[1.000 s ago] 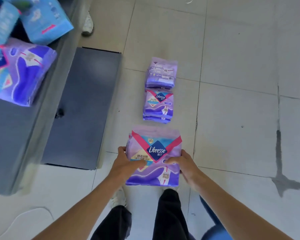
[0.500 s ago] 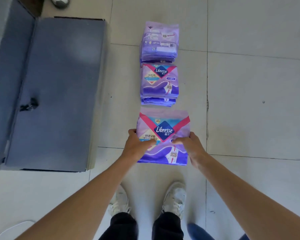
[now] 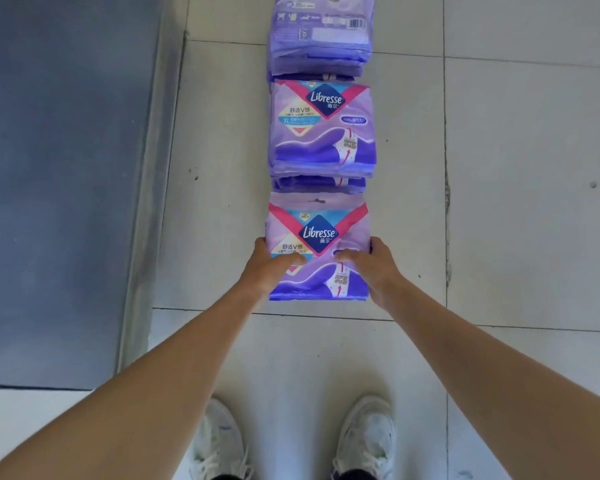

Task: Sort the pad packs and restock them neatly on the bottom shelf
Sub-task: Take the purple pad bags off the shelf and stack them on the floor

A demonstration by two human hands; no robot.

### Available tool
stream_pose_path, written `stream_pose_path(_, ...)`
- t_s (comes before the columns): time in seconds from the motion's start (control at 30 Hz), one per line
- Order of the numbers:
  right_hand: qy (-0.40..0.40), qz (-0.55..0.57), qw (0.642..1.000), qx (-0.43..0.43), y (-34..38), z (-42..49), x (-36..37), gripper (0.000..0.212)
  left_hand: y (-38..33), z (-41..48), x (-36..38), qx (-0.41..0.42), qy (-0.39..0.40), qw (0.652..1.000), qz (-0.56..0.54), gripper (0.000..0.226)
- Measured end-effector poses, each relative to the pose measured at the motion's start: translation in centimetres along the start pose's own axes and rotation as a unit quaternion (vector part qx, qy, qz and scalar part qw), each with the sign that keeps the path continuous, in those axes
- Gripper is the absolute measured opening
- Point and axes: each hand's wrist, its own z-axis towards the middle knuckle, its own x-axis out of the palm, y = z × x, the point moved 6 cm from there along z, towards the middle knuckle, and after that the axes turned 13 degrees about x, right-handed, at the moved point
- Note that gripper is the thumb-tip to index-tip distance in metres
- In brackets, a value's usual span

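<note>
A purple Libresse pad pack (image 3: pixel 321 220) lies face up low over the tiled floor, nearest to me in a row. My left hand (image 3: pixel 269 266) grips its left edge, thumb on top. My right hand (image 3: pixel 369 265) grips its right edge the same way. Just beyond it sits a stack of purple packs (image 3: pixel 323 133), label up. Farther off stands another purple stack (image 3: pixel 321 32), back side up and cut off by the frame's top. Whether the held pack touches the floor I cannot tell.
A grey metal shelf base (image 3: pixel 66 174) runs along the left side, its raised edge (image 3: pixel 153 188) close to the row of packs. My two white shoes (image 3: pixel 219 441) stand on the floor tiles (image 3: pixel 520 202) below the pack. Open tiles stretch to the right.
The pack in both hands has gone down and forward toward the floor, lining up behind the middle stack. The view has tilted down, so the upper shelf with packs has left the frame.
</note>
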Motion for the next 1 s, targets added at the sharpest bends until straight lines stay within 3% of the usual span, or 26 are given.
stream_pose_path(0.17,-0.016,-0.018,1.0,-0.014,0.4,2.3,-0.4,0.048,0.4,1.9,0.5,0.015,0.029,0.999,0.027,0.083)
stream_pose_path(0.3,-0.038,-0.112,0.993,-0.011,-0.3,3.8,-0.6,0.047,0.8,2.9,1.1,0.014,0.09,0.994,0.06,0.077)
stream_pose_path(0.43,-0.067,-0.194,0.979,-0.007,0.1,3.4,-0.8,0.052,0.6,2.3,0.5,-0.017,0.06,0.992,0.109,0.087)
stream_pose_path(0.5,-0.103,-0.215,0.971,-0.002,1.0,1.8,-1.2,0.05,-1.4,0.4,-0.1,-0.028,0.035,0.99,0.134,0.081)
stream_pose_path(0.63,-0.14,-0.253,0.957,-0.001,3.0,-3.2,-1.9,0.051,-5.1,-3.6,-1.8,-0.023,0.007,0.989,0.147,0.071)
stream_pose_path(0.83,-0.118,-0.35,0.927,-0.073,9.6,-15.9,-0.8,0.044,-14.0,-12.7,-5.4,0.002,0.0,0.994,0.113,0.051)
stream_pose_path(0.93,-0.108,-0.403,0.897,-0.149,14.6,-23.4,0.4,0.035,-20.4,-18.5,-8.0,0.027,-0.031,0.996,0.081,0.042)
stream_pose_path(1.0,-0.114,-0.47,0.85,-0.209,17.6,-28.8,1.8,0.035,-24.2,-22.8,-9.6,0.039,-0.055,0.996,0.061,0.04)
